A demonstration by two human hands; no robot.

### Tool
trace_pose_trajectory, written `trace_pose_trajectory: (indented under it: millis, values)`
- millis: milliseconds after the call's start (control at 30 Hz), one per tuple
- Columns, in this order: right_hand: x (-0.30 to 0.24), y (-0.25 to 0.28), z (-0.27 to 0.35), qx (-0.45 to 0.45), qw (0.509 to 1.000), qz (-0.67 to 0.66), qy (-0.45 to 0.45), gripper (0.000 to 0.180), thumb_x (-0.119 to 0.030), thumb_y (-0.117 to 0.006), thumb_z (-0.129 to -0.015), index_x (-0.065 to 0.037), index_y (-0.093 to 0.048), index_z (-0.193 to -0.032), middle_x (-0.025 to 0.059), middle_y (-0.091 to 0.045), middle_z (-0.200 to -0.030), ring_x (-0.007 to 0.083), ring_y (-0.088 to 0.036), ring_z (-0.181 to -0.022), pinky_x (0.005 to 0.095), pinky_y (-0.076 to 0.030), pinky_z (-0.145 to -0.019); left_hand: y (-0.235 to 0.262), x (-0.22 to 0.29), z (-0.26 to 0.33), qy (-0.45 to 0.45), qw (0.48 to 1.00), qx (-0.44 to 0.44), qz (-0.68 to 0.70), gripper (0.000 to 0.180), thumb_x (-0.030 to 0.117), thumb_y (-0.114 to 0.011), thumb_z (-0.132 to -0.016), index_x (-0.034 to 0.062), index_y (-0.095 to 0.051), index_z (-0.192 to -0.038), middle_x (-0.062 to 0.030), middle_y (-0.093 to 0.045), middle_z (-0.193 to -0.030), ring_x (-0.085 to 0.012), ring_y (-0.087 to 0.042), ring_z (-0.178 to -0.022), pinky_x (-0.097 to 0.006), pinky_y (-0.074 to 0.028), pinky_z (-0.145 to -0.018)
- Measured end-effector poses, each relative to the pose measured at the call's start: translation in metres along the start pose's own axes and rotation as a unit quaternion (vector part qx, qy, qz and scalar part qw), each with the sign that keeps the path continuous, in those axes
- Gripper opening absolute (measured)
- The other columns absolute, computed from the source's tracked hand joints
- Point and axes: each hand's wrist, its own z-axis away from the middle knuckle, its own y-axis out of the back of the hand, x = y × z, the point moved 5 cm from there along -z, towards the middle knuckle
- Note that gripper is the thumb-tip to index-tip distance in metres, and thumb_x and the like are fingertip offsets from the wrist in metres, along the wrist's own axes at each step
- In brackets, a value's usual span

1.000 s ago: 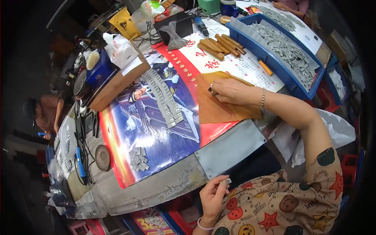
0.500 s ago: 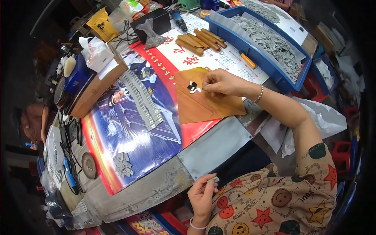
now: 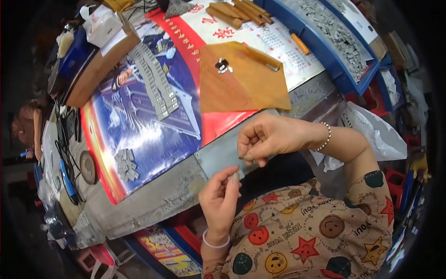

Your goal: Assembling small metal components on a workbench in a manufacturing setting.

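Note:
My left hand (image 3: 219, 201) is raised near my chest, at the table's front edge, with a small grey piece (image 3: 235, 177) pinched between thumb and fingers. My right hand (image 3: 268, 138) hovers just above it, fingertips closed on a tiny dark part (image 3: 243, 158). The two hands are close together, almost touching. Farther out, a brown sheet (image 3: 246, 88) lies on the table with a few small black and silver parts (image 3: 223, 66) on it.
A long row of grey pieces (image 3: 153, 81) and a small heap of them (image 3: 125, 165) lie on a blue poster. Blue trays (image 3: 353, 79) with several grey pieces stand at the right. Wooden sticks (image 3: 237, 9) and an orange cylinder (image 3: 300, 44) lie at the back.
My right hand left the brown sheet and came back toward my body, down to my left hand. The small parts stayed on the sheet. The view shifted with my head.

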Motion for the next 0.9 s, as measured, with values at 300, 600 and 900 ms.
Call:
trace_pose_trajectory:
  millis: [300,600,900]
  values:
    - [-0.004,-0.018,0.001,0.004,0.963,0.235,0.131,0.012,-0.007,-0.061,-0.083,0.002,-0.058,-0.090,0.0076,-0.063,-0.077,0.0135,-0.061,-0.065,0.0269,-0.048,-0.059,-0.003,0.015,-0.003,-0.160,0.963,0.031,-0.213,0.010,0.001,-0.064,-0.085,-0.0036,-0.064,-0.094,-0.0015,-0.058,-0.068,-0.0038,-0.049,-0.057,-0.019,-0.040,-0.050]
    - [-0.006,-0.033,0.013,0.053,0.869,0.425,0.246,0.012,-0.009,-0.059,-0.076,0.001,-0.052,-0.078,0.0188,-0.058,-0.070,0.0412,-0.057,-0.070,0.0438,-0.045,-0.059,-0.011,0.017,0.005,-0.259,0.914,0.014,-0.311,0.012,-0.006,-0.063,-0.079,-0.0024,-0.063,-0.091,-0.0100,-0.056,-0.067,-0.0163,-0.051,-0.049,-0.028,-0.041,-0.046]
    - [0.007,-0.029,0.010,0.076,0.940,0.216,0.254,0.011,-0.007,-0.062,-0.085,0.002,-0.057,-0.086,0.0071,-0.057,-0.076,0.0139,-0.057,-0.067,0.0277,-0.047,-0.061,0.007,0.000,0.009,-0.067,0.993,0.022,-0.099,0.010,0.001,-0.061,-0.087,-0.0021,-0.065,-0.096,-0.0012,-0.060,-0.073,-0.0032,-0.052,-0.060,-0.019,-0.042,-0.052]
